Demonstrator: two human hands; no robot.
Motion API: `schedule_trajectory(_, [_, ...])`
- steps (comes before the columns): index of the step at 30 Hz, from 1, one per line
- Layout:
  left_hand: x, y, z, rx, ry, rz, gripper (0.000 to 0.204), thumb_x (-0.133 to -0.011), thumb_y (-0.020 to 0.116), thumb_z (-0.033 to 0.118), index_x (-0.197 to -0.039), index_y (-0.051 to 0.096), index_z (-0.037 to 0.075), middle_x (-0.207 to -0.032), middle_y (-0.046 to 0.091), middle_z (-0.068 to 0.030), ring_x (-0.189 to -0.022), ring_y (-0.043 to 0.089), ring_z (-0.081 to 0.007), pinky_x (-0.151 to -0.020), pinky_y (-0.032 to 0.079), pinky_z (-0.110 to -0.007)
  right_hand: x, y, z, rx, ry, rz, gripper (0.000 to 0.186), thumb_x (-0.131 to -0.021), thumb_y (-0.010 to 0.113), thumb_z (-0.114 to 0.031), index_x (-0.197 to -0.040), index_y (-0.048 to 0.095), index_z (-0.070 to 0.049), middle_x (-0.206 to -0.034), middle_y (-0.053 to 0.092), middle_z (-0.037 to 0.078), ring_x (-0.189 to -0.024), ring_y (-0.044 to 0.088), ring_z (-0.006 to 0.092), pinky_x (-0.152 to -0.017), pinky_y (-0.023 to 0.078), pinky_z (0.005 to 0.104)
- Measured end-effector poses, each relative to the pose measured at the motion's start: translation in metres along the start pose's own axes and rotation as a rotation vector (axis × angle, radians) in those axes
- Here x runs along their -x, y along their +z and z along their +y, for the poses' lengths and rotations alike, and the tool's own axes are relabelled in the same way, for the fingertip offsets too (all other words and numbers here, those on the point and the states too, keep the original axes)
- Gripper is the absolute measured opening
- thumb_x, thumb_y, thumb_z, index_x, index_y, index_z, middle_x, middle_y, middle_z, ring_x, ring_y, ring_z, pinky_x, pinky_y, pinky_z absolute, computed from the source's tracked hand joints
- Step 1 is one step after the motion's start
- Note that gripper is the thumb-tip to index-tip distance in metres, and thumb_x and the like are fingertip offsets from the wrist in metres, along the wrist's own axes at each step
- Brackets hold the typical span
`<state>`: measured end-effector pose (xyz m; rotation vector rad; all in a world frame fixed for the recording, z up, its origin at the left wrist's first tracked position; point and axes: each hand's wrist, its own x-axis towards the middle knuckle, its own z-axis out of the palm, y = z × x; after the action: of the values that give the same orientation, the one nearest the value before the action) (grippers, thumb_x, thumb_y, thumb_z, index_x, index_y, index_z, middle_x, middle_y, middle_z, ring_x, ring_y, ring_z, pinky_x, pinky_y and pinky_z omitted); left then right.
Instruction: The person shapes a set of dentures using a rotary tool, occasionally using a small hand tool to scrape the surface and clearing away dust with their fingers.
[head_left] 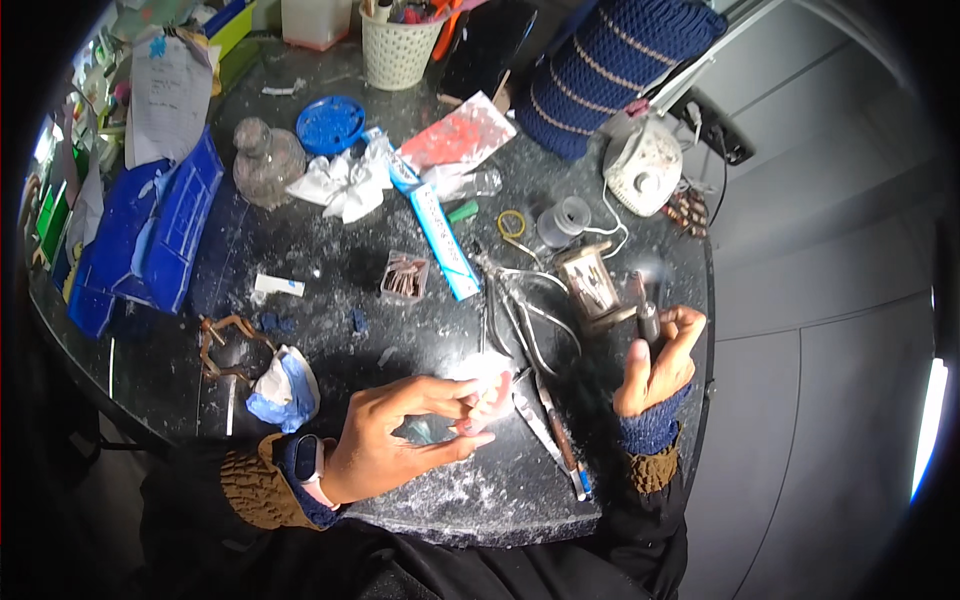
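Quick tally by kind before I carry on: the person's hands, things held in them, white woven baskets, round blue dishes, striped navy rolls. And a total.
Hands: 2 (left hand, right hand)
Held things: 2 (pale pink piece, dark handpiece)
White woven basket: 1
Round blue dish: 1
Striped navy roll: 1
Total: 7

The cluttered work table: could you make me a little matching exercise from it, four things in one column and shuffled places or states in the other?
1. small pink-and-white piece
2. dark handheld tool
3. round blue dish
4. woven cup

A. near a crumpled white tissue
B. held in the left hand
C. off-white, with things standing in it
D. held in the right hand

Pairs: 1-B; 2-D; 3-A; 4-C
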<state>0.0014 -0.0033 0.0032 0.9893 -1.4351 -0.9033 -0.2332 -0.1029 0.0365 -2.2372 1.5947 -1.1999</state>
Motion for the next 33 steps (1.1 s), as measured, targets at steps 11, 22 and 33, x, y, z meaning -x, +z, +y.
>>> schedule_trajectory(11, [-0.021,-0.019,0.006,-0.056,0.136,0.086,0.028,-0.067,0.081,0.007,-0.089,0.064,0.001,-0.086,0.067,-0.0118,-0.077,0.066,-0.0205,-0.078,0.053,-0.034,-0.048,0.045,0.029,0.538,-0.173,0.056,0.022,-0.079,0.055,-0.009,-0.094,0.044,0.002,-0.07,0.052,0.017,-0.056,0.059,0.0324,-0.047,0.047,0.0393])
schedule_trajectory(22, [-0.018,-0.018,0.006,0.066,0.037,0.123,0.032,-0.062,0.084,0.013,-0.083,0.061,0.003,-0.086,0.066,-0.0124,-0.081,0.067,-0.0199,-0.067,0.054,-0.029,-0.006,-0.01,0.048,0.633,0.072,-0.115,0.02,-0.082,0.052,-0.007,-0.098,0.044,0.001,-0.074,0.058,0.019,-0.06,0.06,0.0356,-0.05,0.048,0.0411])
schedule_trajectory(33, [-0.019,-0.015,0.002,0.038,0.066,0.094,0.031,-0.064,0.083,0.016,-0.081,0.059,0.006,-0.079,0.068,-0.0081,-0.082,0.066,-0.0227,-0.078,0.052,-0.036,-0.007,-0.009,0.059,0.629,-0.122,-0.273,0.026,-0.078,0.056,-0.001,-0.103,0.051,0.001,-0.102,0.054,0.017,-0.069,0.059,0.0338,-0.06,0.049,0.0385])
